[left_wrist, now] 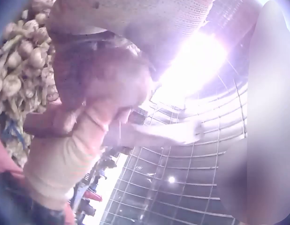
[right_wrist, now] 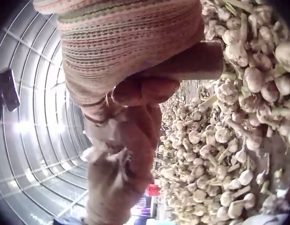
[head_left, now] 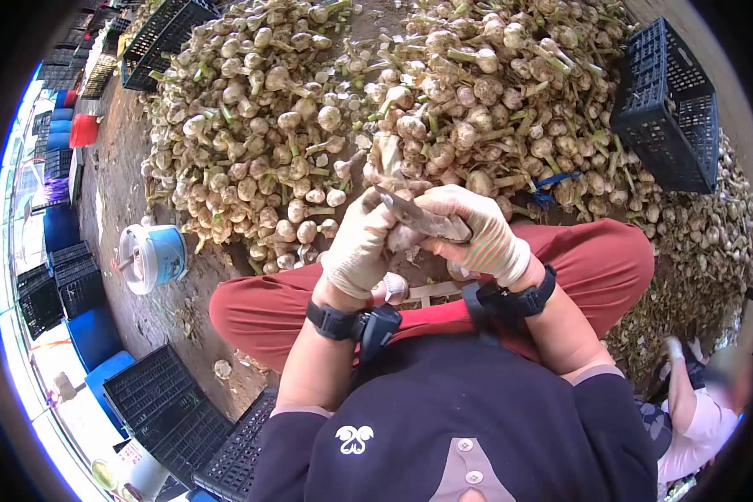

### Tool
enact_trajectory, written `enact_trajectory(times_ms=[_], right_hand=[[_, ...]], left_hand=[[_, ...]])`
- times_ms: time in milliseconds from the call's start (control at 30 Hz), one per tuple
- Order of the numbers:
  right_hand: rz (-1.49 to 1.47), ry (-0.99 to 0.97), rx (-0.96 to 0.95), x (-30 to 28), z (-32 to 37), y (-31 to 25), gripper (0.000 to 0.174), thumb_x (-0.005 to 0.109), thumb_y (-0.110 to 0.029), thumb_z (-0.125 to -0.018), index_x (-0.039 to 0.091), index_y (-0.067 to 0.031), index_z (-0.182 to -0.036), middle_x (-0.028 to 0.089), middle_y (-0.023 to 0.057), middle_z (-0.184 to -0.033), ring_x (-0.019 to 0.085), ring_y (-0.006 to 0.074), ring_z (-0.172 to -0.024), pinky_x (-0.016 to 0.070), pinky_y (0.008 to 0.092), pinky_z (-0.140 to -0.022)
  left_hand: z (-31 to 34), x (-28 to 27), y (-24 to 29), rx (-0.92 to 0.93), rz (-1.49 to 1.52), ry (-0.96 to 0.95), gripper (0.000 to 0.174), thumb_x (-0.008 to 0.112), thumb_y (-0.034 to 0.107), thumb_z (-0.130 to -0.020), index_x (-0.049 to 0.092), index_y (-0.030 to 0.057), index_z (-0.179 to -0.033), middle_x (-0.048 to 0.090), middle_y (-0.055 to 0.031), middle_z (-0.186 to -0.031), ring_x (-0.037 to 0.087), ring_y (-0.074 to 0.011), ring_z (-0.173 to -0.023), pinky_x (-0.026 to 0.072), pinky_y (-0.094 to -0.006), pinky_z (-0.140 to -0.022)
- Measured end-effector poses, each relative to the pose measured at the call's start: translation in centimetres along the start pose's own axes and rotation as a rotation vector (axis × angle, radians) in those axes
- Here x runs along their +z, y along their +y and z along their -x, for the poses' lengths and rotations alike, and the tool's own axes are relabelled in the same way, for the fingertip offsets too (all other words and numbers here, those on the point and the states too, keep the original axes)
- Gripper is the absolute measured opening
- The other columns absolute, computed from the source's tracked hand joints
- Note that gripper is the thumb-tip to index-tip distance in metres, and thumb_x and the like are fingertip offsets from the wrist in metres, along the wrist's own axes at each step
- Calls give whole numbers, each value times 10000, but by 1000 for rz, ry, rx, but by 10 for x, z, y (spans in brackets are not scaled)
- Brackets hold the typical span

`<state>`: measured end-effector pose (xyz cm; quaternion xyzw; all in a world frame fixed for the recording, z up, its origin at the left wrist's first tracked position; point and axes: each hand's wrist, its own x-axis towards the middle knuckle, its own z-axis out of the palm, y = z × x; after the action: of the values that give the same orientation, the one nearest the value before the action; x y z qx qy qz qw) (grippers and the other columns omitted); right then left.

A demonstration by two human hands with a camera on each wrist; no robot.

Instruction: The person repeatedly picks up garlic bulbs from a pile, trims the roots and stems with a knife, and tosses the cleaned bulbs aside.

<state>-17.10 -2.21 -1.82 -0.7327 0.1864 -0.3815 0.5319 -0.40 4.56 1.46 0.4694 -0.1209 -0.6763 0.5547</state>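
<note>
Both hands wear pale knit gloves and meet in front of the lap. My left hand (head_left: 361,247) holds a garlic bulb (head_left: 402,238), partly hidden by the fingers and the blade. The right hand (head_left: 477,226) grips a short knife (head_left: 431,221), its blade lying across the bulb in the head view. Past the right hand's fingers, the knife's thick handle end (right_wrist: 208,61) shows in the right wrist view. Seen from the left wrist, the blade (left_wrist: 156,135) is a pale, overexposed strip.
Garlic piles (head_left: 251,142) with stalks spread ahead, another heap (head_left: 510,92) at the right. A black crate (head_left: 668,109) stands on the right pile. To the left are a white-and-blue bucket (head_left: 152,258) and black crates (head_left: 163,393). Another person (head_left: 699,410) sits at lower right.
</note>
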Motion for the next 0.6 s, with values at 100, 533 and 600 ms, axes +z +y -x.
enact_trajectory(times_ms=[100, 533, 600], right_hand=[[-152, 84, 349, -4, 11, 7, 295, 701, -57, -782, 615, -26, -1062, 650, 55, -885, 599, 112, -833, 480, 277, -764], [144, -57, 627, -24, 31, 72, 137, 622, -38, -757, 613, -81, -887, 601, 47, -707, 578, 136, -639, 483, 288, -613], [-281, 82, 685, -21, 28, 59, 83, 557, 25, -824, 608, -37, -843, 556, -55, -729, 515, 24, -702, 458, 220, -621]], left_hand=[[-4, -12, -2, 61, -243, 20, 268, 650, 181, -882, 579, 19, -1083, 625, -31, -854, 581, -85, -747, 473, -216, -638], [-5, -46, 25, 970, -1470, 29, 289, 666, 52, -647, 607, 88, -928, 635, -81, -940, 600, -299, -885, 491, -387, -761], [-16, -97, 26, 906, -1148, 95, 203, 623, 22, -779, 609, 73, -975, 632, -77, -912, 605, -211, -795, 480, -280, -707]])
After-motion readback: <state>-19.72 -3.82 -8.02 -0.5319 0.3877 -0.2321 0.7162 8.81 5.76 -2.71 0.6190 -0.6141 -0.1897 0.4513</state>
